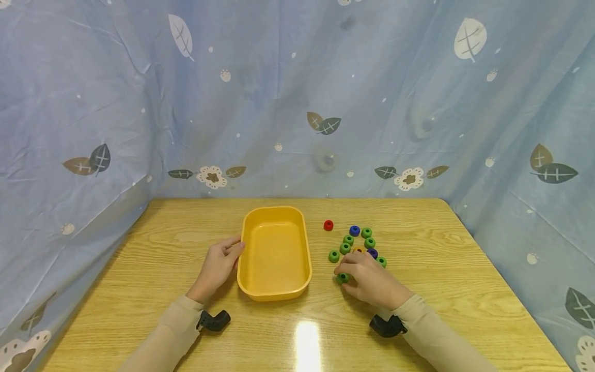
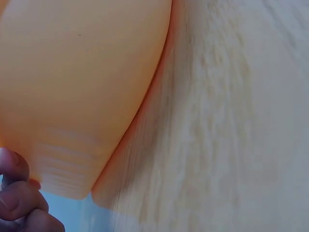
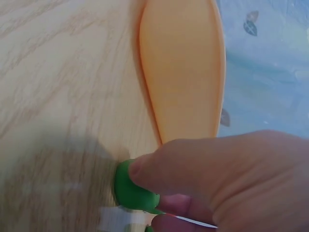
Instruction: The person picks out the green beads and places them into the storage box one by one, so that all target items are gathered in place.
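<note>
A yellow plastic tray [image 1: 274, 253] sits near the middle of the wooden table, with nothing inside it. My left hand [image 1: 219, 266] holds its left rim; in the left wrist view the curled fingers [image 2: 21, 203] are beside the tray's wall. To the right of the tray, my right hand [image 1: 369, 279] pinches a green bead [image 3: 130, 191] low at the table, thumb on its near side. Just beyond that hand lie loose beads: several green ones [image 1: 345, 248], a yellow one [image 1: 358, 249] partly hidden by the hand, and a dark blue one [image 1: 372, 253].
Farther back on the table [image 1: 195, 222] are a red bead [image 1: 328, 225] and another blue bead [image 1: 355, 230]. A blue patterned curtain [image 1: 279, 103] hangs behind the table and along both sides. Black wrist mounts [image 1: 215, 321] stick out from both cuffs.
</note>
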Available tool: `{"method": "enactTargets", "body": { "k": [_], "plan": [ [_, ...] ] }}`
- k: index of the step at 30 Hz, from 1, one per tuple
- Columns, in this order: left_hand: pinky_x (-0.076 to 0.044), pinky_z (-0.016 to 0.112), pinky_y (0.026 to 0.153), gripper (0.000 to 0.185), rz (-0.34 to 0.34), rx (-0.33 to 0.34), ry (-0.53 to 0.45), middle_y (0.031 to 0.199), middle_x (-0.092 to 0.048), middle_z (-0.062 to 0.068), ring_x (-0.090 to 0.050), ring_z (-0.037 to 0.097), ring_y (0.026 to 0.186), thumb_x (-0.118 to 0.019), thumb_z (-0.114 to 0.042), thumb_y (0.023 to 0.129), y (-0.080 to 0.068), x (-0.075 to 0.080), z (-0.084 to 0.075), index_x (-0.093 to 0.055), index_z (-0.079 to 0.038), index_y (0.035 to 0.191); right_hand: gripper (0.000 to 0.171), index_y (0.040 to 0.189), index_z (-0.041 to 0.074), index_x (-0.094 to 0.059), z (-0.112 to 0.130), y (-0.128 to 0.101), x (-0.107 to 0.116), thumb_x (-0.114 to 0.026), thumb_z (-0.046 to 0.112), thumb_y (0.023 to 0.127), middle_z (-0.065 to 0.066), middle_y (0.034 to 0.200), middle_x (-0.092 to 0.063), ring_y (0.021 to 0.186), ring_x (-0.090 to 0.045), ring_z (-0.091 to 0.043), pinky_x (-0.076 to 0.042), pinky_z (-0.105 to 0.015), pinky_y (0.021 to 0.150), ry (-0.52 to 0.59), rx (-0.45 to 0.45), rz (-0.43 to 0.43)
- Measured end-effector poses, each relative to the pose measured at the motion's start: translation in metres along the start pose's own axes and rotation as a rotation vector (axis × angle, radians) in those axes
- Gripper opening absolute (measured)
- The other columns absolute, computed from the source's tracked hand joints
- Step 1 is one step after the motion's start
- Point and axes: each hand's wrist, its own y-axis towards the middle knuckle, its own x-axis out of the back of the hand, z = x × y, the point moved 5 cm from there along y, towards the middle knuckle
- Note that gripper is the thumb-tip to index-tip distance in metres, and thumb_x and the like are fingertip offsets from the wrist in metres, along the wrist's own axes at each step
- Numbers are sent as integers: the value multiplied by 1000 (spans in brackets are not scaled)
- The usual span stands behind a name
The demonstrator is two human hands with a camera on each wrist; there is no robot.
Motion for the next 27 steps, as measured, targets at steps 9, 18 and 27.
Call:
{"method": "enactTargets", "body": {
  "k": [9,18,27],
  "plan": [
    [-36,24,46,48,14,-1,-47,62,-57,22,-46,18,48,-58,-27,109,0,-1,1,-56,2,147,25,102,15,-77,-2,0,-5,-89,6,81,3,99,-69,86,-63,-12,-54,-31,77,43,28,-21],
    [-46,23,53,47,25,7,-51,68,-66,15,-57,15,55,-56,-26,110,1,-1,0,-56,3,147,26,104,14,-77,-1,1,-6,-88,7,82,3,101,-69,89,-64,-12,-55,-33,79,49,18,-29],
    [-50,25,55,45,20,22,-21,86,-77,21,-66,14,62,-56,-25,109,1,-3,0,-58,3,145,22,108,8,-75,1,10,4,-83,6,87,-2,102,-65,74,-60,-5,-53,-20,66,79,-10,-80]
  ]
}}
